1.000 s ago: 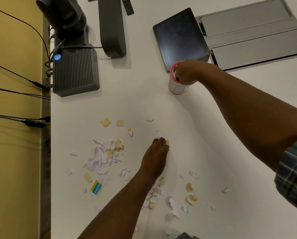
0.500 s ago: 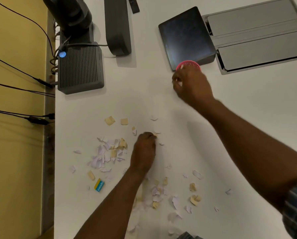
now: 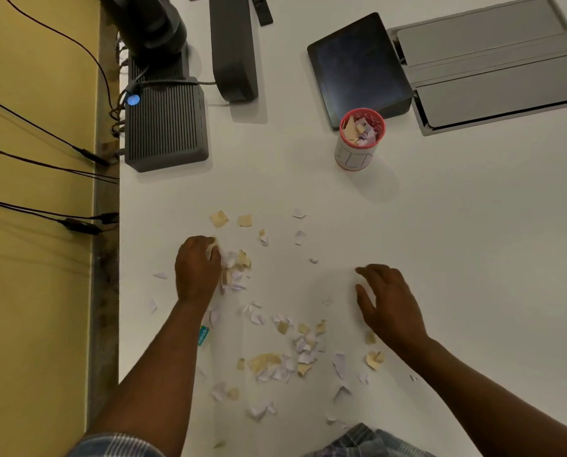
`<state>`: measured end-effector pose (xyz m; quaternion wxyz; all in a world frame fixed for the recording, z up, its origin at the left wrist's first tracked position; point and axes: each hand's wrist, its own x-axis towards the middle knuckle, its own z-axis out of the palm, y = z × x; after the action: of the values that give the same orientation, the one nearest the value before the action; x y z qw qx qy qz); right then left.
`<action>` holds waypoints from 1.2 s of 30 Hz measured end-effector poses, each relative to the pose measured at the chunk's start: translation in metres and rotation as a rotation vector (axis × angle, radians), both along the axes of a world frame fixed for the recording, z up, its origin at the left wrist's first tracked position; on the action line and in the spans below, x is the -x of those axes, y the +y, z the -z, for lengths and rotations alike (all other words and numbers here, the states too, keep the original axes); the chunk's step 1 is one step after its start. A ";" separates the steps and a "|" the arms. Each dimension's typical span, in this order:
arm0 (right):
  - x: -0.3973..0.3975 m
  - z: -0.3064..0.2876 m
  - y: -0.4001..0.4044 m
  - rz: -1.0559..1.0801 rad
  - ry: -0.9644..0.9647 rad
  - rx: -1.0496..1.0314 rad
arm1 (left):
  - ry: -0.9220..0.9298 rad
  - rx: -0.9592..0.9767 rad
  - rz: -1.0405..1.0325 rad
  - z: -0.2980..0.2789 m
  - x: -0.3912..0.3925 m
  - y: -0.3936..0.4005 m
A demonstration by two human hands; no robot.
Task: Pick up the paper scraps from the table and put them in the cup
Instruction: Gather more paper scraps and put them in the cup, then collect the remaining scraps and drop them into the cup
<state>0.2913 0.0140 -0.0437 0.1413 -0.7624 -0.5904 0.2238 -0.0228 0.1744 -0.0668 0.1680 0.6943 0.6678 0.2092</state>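
The left hand (image 3: 198, 270) curls round a bunch of paper scraps (image 3: 236, 268) at nine o'clock; the right hand (image 3: 386, 300) hovers open; better bunch tightly before lifting toward the cup (image 3: 358, 140) at one o'clock.

A white table (image 3: 473, 225) carries everything. Torn white and tan paper scraps (image 3: 295, 354) lie scattered across its near middle, with a denser heap (image 3: 237, 267) to the left and a few stray bits farther back. A small teal-and-yellow object (image 3: 203, 335) lies among them. A red-rimmed cup (image 3: 354, 156) stands upright farther back, just in front of a dark tablet (image 3: 358, 64). A ribbed grey box (image 3: 167, 123) sits at the left edge, a grey stand (image 3: 232, 47) beside it, and a grey hatch (image 3: 493, 61) at the right.
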 end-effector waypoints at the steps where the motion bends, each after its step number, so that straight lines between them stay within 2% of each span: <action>1: -0.005 0.002 -0.010 0.044 -0.010 -0.010 | 0.017 0.005 -0.009 0.003 0.005 -0.005; 6: -0.029 0.007 -0.055 0.280 -0.045 0.030 | 0.129 0.048 -0.129 0.003 0.019 -0.038; 9: -0.031 0.014 -0.082 0.336 -0.036 0.099 | 0.175 0.243 -0.102 0.003 0.025 -0.055; 11: -0.025 0.019 -0.094 0.286 -0.026 0.150 | 0.188 0.318 -0.003 0.004 0.022 -0.069; 14: -0.008 0.024 -0.104 0.143 -0.016 0.203 | 0.184 0.321 0.141 0.003 0.003 -0.089; 24: 0.041 0.014 -0.097 -0.274 -0.027 0.264 | 0.173 0.341 0.402 -0.004 -0.064 -0.156; 26: 0.042 0.008 -0.096 -0.273 -0.064 0.242 | 0.151 0.347 0.455 -0.007 -0.070 -0.166; 30: 0.035 -0.005 -0.100 -0.089 -0.136 0.251 | 0.126 0.321 0.463 -0.016 -0.073 -0.181; 32: 0.034 -0.006 -0.102 -0.106 -0.082 0.316 | 0.153 0.316 0.408 -0.020 -0.071 -0.184; 36: 0.045 -0.002 -0.099 -0.230 0.008 0.383 | 0.186 0.444 0.402 -0.021 -0.074 -0.188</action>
<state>0.2462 -0.0847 -0.0417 -0.0303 -0.7022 -0.6195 0.3497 0.0515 -0.0131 -0.0459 0.2915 0.7750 0.5590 -0.0436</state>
